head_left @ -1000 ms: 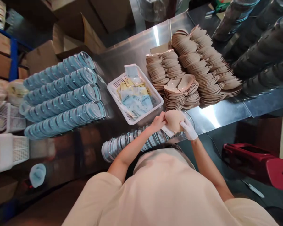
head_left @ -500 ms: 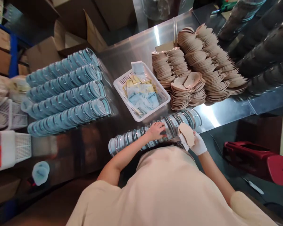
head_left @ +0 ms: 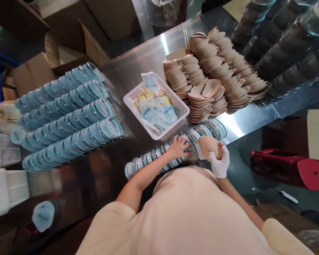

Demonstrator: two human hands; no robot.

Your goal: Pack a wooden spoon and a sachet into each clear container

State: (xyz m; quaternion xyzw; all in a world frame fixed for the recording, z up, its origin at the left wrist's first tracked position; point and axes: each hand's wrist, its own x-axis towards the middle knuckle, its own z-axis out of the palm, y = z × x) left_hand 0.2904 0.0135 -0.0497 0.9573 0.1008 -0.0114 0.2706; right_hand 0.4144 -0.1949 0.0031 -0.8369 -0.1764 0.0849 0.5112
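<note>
Gripping tan piece (head_left: 206,146): right hand (head_left: 220,163); left hand (head_left: 178,147) over containers (head_left: 210,129).

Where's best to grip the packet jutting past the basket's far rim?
Probably pinch the packet by its far edge, from above and left. That flat edge sticks out past the basket, while tan stacks stand close on the right.

Blue-and-white packets (head_left: 159,115) in the white basket (head_left: 182,112): dark printed word, set at a slant. Legible portion: the ending "ury". The first letters cannot be read with certainty. Yellow packet (head_left: 146,94), same basket: short dark lettering, too small to read. Pale plastic cup (head_left: 43,216), lower left: dark marking on its surface, blurred and not legible.
</note>
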